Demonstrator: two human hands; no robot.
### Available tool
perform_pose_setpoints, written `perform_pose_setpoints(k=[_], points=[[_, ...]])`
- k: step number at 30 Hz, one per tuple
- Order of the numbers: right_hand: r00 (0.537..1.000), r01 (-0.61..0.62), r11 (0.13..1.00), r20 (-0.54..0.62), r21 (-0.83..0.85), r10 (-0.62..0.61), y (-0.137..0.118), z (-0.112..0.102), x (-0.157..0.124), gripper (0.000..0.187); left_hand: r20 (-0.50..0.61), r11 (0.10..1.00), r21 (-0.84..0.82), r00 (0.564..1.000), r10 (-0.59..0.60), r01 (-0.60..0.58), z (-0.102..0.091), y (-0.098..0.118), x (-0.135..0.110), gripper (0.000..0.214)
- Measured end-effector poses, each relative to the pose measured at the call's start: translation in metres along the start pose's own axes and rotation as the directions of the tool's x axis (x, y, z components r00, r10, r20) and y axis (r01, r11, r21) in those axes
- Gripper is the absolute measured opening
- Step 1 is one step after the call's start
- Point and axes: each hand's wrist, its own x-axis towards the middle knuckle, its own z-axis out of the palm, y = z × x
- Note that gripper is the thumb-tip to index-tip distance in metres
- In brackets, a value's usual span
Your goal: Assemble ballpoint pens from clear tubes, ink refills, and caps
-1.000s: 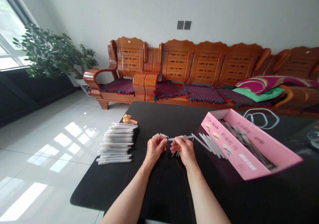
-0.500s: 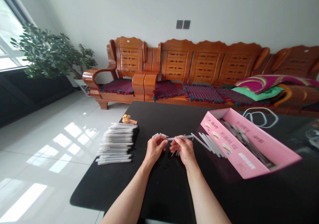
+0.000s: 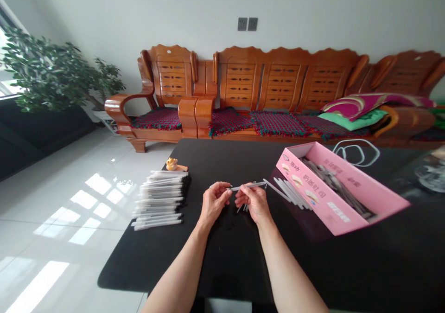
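Over a black table [image 3: 222,257], my left hand [image 3: 212,201] pinches something small that I cannot make out. Its fingertips meet the near end of a thin clear pen tube [image 3: 249,186]. That tube is gripped in the closed fingers of my right hand [image 3: 255,202], which also holds a few more thin sticks pointing down. A neat pile of finished clear pens with black ends [image 3: 162,198] lies to the left of my hands. To the right, several loose clear tubes [image 3: 290,192] lie beside an open pink box [image 3: 361,197] holding many dark pen parts.
A small yellow figurine [image 3: 171,164] stands behind the pen pile near the table's left edge. A white cord loop [image 3: 354,153] lies beyond the box. Wooden sofas [image 3: 274,90] with woven cushions line the wall, and a leafy plant [image 3: 52,74] stands at the left.
My hands have closed in together, so the left fingertips now meet the tube's end. The view has shifted slightly, so everything sits a little higher in the picture.
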Motion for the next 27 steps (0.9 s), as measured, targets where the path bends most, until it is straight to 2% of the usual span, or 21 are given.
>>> perform_pose_setpoints(k=[6, 27], points=[[1.000, -0.005, 1.000, 0.011, -0.004, 0.006, 0.0013, -0.0004, 0.0007, 0.025, 0.002, 0.996, 0.088, 1.000, -0.025, 0.025, -0.0015, 0.0012, -0.0016, 0.039], [1.000, -0.012, 1.000, 0.029, 0.006, 0.012, 0.0018, -0.0035, 0.0003, 0.023, 0.008, 0.996, 0.086, 1.000, -0.011, 0.010, -0.0018, 0.0034, -0.0028, 0.039]])
